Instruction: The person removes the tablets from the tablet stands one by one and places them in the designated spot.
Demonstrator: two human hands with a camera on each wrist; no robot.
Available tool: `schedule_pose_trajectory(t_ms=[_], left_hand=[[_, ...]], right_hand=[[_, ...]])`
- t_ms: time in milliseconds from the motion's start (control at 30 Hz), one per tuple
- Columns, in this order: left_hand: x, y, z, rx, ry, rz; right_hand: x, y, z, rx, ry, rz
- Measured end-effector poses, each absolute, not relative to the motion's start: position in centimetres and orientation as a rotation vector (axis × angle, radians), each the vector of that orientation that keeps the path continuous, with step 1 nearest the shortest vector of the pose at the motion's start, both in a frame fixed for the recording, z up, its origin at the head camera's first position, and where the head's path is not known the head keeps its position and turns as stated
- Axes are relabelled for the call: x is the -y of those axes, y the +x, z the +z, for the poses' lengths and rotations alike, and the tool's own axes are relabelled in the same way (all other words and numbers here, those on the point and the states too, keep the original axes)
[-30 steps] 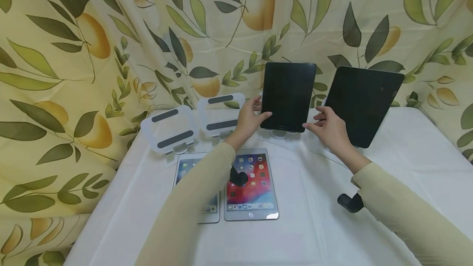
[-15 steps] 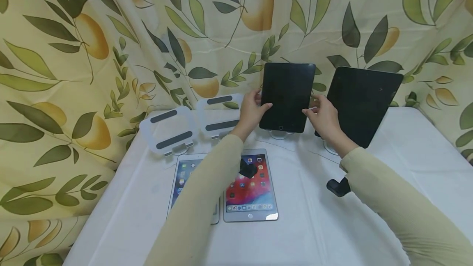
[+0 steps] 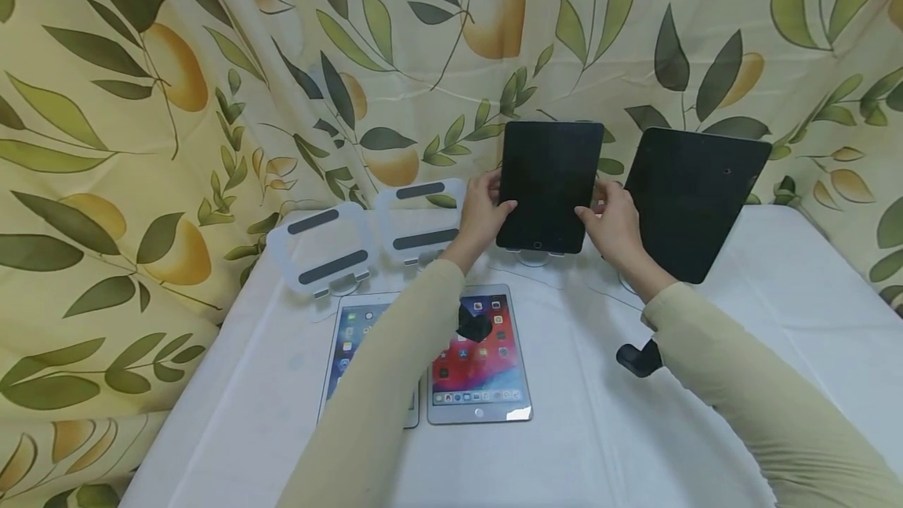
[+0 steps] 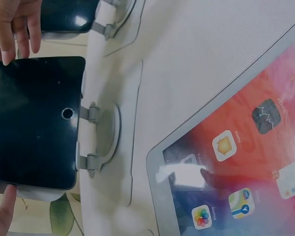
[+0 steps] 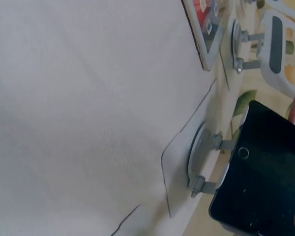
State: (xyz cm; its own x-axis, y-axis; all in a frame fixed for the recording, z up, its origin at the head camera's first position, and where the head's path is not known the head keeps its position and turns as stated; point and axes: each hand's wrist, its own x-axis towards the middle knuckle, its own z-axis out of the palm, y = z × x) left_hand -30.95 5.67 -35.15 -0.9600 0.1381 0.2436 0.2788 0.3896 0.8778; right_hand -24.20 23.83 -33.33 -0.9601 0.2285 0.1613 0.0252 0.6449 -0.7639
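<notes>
Black rectangular tablet with a dark glass screen (image 3: 550,183): propped upright, lower edge at the clips of a white-and-gray hinged stand (image 4: 108,130). Left grip (image 3: 483,214) and right grip (image 3: 612,218) each pinch one side edge, thumbs in front. Judgement: keep pressure even and the lower edge level across both clips; lopsided pushing could swing the hinge. Larger black tablet (image 3: 694,202) to its right; two white frame stands with dark gray pads (image 3: 335,266) to its left; two silver-bordered lit tablets (image 3: 487,371) before it on the white-clothed desk (image 3: 600,453).
</notes>
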Motion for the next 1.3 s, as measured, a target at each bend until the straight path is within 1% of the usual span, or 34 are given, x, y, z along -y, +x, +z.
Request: schedule_pose_trajectory(t_ms=[167, 367, 700, 1000, 1300], left_hand=[[-5.6, -30.8, -35.4, 2.424, -0.385, -1.674], [-5.7, -30.5, -35.6, 2.336, -0.396, -1.652], [-5.4, -29.6, -36.2, 2.183, -0.462, -1.628], [-5.0, -28.6, -35.4, 2.097, -0.526, -1.662], [-4.3, -26.3, -34.5, 2.062, -0.625, -1.734]], right_hand=[[-23.6, -24.0, -33.6, 2.601, -0.192, 1.201], [-24.1, -24.3, -34.1, 2.515, -0.242, 1.255], [-25.2, -24.3, -35.0, 2.353, -0.153, 1.295], [-25.4, -23.1, -33.7, 2.246, -0.108, 1.323], [-25.8, -20.9, -32.3, 2.280, -0.071, 1.324]])
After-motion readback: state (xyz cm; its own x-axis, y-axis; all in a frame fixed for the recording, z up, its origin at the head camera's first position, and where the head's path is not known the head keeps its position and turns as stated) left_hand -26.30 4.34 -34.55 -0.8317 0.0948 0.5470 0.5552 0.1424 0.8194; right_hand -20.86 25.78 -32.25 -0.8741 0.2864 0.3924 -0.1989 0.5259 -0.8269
